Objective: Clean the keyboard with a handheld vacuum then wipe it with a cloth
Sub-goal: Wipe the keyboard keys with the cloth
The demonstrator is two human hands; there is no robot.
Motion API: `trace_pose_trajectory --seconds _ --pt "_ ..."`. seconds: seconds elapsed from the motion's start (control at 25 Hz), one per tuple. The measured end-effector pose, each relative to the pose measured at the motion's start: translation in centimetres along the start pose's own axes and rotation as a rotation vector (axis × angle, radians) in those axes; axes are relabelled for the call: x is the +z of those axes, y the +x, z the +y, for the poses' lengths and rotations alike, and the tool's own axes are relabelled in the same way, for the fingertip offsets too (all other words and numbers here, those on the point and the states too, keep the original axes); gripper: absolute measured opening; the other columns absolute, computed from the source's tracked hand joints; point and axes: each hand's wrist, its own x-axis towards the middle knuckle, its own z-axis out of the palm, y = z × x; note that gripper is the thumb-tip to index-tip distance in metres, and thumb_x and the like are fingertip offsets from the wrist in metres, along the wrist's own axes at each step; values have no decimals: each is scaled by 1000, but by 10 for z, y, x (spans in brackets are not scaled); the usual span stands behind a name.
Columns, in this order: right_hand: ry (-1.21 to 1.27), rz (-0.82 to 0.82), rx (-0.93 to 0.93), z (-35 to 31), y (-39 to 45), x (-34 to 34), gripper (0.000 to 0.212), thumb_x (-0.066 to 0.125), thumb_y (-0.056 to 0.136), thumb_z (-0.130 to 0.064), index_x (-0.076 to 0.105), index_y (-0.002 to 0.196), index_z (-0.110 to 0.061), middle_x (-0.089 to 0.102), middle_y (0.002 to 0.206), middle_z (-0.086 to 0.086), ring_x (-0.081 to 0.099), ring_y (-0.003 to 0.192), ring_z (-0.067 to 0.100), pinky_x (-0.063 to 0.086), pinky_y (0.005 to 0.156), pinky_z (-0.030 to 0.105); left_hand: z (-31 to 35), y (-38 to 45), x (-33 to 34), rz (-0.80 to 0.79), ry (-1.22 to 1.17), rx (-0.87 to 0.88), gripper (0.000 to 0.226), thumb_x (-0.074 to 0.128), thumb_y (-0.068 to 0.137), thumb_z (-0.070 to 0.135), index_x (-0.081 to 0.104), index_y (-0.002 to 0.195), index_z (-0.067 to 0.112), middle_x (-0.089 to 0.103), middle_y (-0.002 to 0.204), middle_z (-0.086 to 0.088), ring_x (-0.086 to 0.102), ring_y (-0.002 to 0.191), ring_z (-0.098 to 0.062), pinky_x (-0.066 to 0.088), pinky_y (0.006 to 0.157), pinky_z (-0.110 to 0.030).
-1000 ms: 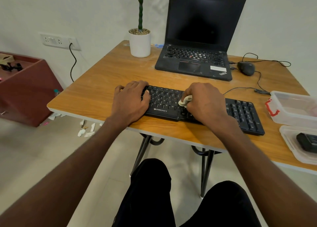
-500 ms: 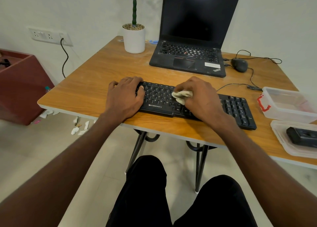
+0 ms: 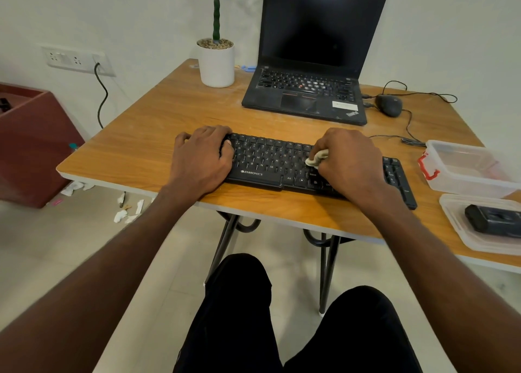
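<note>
A black keyboard (image 3: 267,161) lies along the near edge of the wooden table (image 3: 158,135). My left hand (image 3: 201,161) grips its left end, fingers curled over the edge and thumb on the keys. My right hand (image 3: 348,161) holds a small wadded white cloth (image 3: 317,158) and presses it on the keys right of the middle; most of the cloth is hidden under my fingers. A black handheld vacuum (image 3: 493,220) lies in a clear plastic tray (image 3: 462,231) at the table's right edge.
An open black laptop (image 3: 307,90) stands behind the keyboard, with a white potted plant (image 3: 216,62) to its left and a wired mouse (image 3: 389,104) to its right. A clear plastic box (image 3: 468,166) with a red latch sits beyond the tray. Paper scraps lie on the floor (image 3: 127,212).
My right hand has slid the cloth rightward along the keyboard, uncovering the middle keys. My left hand keeps its hold on the left end.
</note>
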Motion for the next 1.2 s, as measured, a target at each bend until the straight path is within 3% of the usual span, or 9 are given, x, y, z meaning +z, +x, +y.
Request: trace_pose_trajectory --seconds 0.12,0.28,0.36,0.44,0.6,0.72,0.88,1.04,1.2 --pt "152 -39 -79 -4 -4 3 33 74 86 -9 82 105 -35 75 107 -10 65 88 14 58 68 38 1 -1 0 2 -3 8 39 35 105 38 59 133 25 68 133 1 58 125 -19 32 112 -58" --pt "-28 16 97 7 -1 -1 27 74 87 -15 81 111 -28 75 103 1 62 82 19 45 62 31 0 -1 0 -3 2 6 41 33 104 40 59 133 24 68 133 0 58 126 -20 32 112 -58" --pt "28 -7 13 0 -2 -2 26 76 88 -15 81 110 -29 72 107 -3 60 87 15 43 66 30 1 0 0 -7 11 4 42 33 105 41 59 133 25 68 134 0 58 127 -21 32 112 -58" --pt "64 -65 -53 -5 -6 -2 28 77 88 -13 81 108 -31 69 108 -7 59 92 13 44 69 30 1 0 1 -8 10 3 41 34 106 40 59 134 24 67 134 -1 57 127 -21 31 112 -58" --pt "-68 31 75 4 -8 -9 21 78 86 -16 81 103 -28 69 103 -1 61 97 21 51 68 35 2 -1 0 4 12 1 42 33 106 41 59 134 25 68 133 1 58 126 -19 31 112 -57" --pt "102 -68 -9 -1 -13 -6 27 76 86 -12 81 102 -34 68 106 -9 61 94 15 52 70 34 3 -1 -1 9 7 2 39 35 107 41 60 133 25 68 132 1 59 125 -19 31 112 -56" --pt "-17 92 183 3 -14 -6 24 75 87 -15 82 107 -28 74 104 2 62 90 19 44 65 31 2 -1 0 11 19 1 38 34 107 41 59 133 26 69 131 1 59 124 -19 30 112 -55" --pt "92 -122 -12 1 -14 -3 34 72 89 -7 79 115 -28 66 120 -3 58 105 20 49 79 34 4 -2 -1 -6 52 14 42 32 109 47 59 132 26 69 131 2 59 124 -19 30 112 -54" --pt "183 -119 -15 6 -11 -8 27 78 90 -18 78 114 -31 62 115 -5 58 105 15 44 81 29 32 0 -7 -18 3 81 63 20 108 65 62 131 23 70 127 2 62 119 -18 35 112 -53"
